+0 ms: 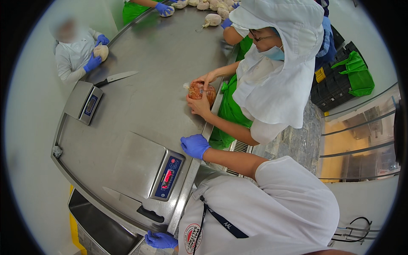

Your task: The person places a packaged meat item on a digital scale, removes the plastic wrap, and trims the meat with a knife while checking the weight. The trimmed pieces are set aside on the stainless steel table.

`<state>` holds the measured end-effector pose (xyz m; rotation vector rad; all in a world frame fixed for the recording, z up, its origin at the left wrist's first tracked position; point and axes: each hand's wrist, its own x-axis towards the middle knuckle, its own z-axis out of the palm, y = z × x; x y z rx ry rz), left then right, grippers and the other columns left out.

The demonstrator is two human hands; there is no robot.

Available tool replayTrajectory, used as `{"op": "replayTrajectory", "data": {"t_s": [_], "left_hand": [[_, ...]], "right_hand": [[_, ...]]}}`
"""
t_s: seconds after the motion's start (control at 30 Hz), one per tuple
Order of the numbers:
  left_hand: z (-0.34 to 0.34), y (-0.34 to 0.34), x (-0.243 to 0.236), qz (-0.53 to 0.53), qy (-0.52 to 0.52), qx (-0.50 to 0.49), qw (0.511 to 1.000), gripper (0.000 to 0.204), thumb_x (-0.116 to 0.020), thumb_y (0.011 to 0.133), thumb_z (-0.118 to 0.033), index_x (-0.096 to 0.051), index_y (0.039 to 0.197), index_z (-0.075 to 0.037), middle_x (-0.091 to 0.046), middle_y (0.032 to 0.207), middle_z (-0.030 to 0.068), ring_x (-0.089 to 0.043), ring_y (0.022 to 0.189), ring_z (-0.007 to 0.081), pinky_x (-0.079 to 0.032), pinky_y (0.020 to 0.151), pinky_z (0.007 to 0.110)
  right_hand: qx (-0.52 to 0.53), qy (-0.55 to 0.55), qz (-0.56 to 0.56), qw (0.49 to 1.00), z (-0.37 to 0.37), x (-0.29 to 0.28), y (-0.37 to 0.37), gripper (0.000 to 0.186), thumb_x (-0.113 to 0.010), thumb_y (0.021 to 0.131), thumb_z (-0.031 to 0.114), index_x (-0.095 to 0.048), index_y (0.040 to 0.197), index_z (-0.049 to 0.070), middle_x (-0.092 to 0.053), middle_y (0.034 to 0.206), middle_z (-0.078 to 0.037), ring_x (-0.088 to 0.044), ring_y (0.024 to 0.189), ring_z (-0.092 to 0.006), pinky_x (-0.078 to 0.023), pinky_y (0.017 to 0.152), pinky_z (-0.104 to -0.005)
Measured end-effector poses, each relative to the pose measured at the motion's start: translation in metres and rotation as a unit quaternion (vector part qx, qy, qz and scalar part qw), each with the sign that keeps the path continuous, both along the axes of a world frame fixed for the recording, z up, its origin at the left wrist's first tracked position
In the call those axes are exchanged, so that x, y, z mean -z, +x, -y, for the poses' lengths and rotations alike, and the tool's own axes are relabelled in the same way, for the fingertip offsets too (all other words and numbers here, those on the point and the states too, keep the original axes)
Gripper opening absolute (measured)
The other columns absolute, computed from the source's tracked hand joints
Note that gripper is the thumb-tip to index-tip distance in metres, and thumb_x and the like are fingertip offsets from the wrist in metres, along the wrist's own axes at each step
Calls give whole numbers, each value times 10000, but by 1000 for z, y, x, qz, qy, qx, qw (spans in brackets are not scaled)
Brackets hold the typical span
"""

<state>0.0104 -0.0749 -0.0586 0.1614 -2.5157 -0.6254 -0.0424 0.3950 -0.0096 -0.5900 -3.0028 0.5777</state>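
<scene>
My right hand [194, 145], in a blue glove, rests on the steel table's edge with fingers curled and nothing visible in them. It is beside a steel scale [138, 161] with a lit panel. My left hand [160, 239], also blue-gloved, is low at the near corner with fingers loosely apart, holding nothing visible. A black-handled knife [151, 212] lies beside the scale. Just beyond my right hand, a co-worker's bare hands [199, 106] grip a bagged reddish round item [200, 91] on the table [140, 106].
Across the table are a gloved worker holding a pale item [100, 53], a second scale [80, 100] and knife [121, 75]. More pale items [211, 20] and hands lie at the far end. A steel bin [100, 216] stands below the table; black crates [329, 93] are at right.
</scene>
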Motion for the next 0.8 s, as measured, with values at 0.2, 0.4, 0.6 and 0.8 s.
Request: {"op": "replayTrajectory", "data": {"t_s": [0.2, 0.4, 0.6, 0.8], "left_hand": [[1, 0, -1, 2, -21, 3, 1000, 269, -509, 830, 36, -660, 1046, -19, -565, 1182, 180, -554, 1126, 350, -459, 949, 455], [2, 1, -4, 15, -37, -2, 999, 266, -507, 828, 59, -660, 1036, -8, -567, 1181, 190, -553, 1131, 350, -464, 946, 453], [-4, -1, -7, 5, -40, 2, 999, 244, -517, 846, 43, -659, 1036, -12, -570, 1180, 183, -558, 1121, 348, -459, 943, 453], [-5, 1, -11, 13, -57, -7, 998, 232, -524, 856, 25, -660, 1039, -18, -573, 1172, 176, -562, 1106, 343, -458, 940, 457]], "right_hand": [[-6, 17, -17, 1000, 0, 5, 2, 227, -516, 917, 300, -584, 895, 84, -642, 679, -173, -635, 608, -380, -494, 581, -529], [-5, -3, 15, 1000, 1, 0, -1, 214, -521, 893, 273, -600, 891, 74, -659, 720, -179, -646, 644, -388, -496, 615, -537], [-4, 0, -3, 1000, 0, 0, 0, 221, -523, 888, 278, -600, 890, 71, -657, 717, -182, -644, 644, -391, -498, 621, -538], [-5, -2, 3, 1000, 0, 2, -1, 225, -516, 900, 286, -597, 901, 76, -652, 709, -179, -643, 644, -389, -496, 618, -540]]}}
